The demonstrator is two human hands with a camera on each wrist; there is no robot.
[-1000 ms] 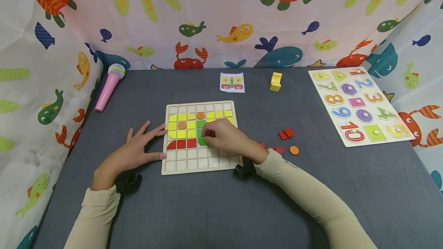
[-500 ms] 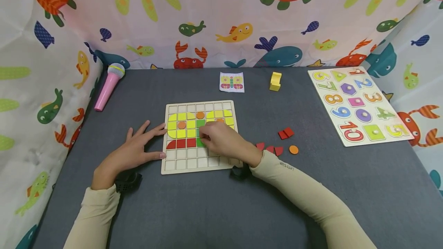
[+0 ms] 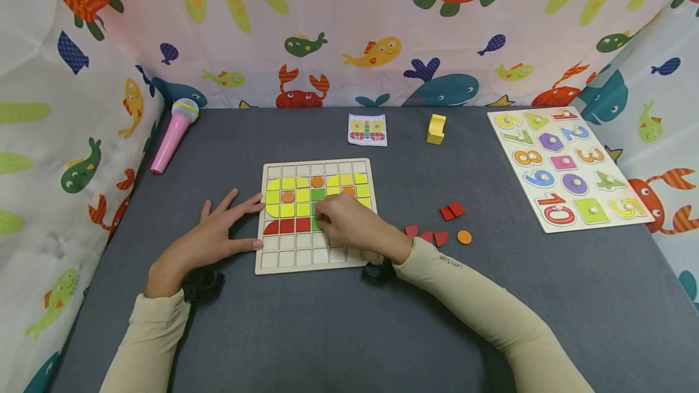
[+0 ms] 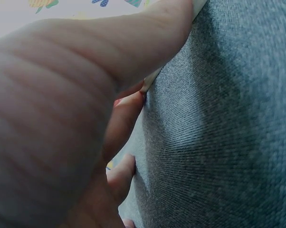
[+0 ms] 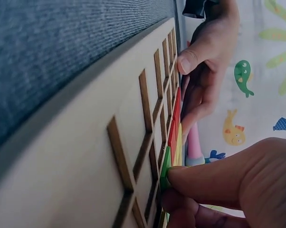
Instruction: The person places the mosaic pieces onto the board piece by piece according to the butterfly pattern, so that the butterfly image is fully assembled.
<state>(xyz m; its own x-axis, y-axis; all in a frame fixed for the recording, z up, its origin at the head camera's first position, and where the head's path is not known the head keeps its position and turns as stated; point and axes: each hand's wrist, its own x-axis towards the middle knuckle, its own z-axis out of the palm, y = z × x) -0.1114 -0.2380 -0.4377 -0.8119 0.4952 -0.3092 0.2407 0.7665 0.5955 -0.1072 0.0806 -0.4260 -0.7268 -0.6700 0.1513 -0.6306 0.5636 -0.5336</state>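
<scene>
A wooden grid board (image 3: 303, 258) lies on the table, its upper rows partly filled with yellow tiles (image 3: 287, 210), orange discs (image 3: 317, 181), green squares and a row of red tiles (image 3: 286, 226). My right hand (image 3: 357, 220) reaches over its middle, thumb and curled fingers pinching a green square tile (image 5: 166, 161) at a cell beside the red row. Part of the board is hidden under that hand. At the board's left edge, my left hand (image 3: 215, 236) rests with fingers spread, thumb and a fingertip touching the rim.
Loose red squares (image 3: 451, 210), red rounded pieces (image 3: 440, 238) and an orange disc (image 3: 464, 236) lie right of the board. Behind it are a pattern card (image 3: 368, 130) and a yellow block (image 3: 435, 130). A pink microphone (image 3: 173, 136) and a number puzzle (image 3: 563, 162) flank them.
My right hand has shifted slightly left and down over the board, uncovering an orange disc among the right yellow tiles and more loose red pieces. The left hand stays put.
</scene>
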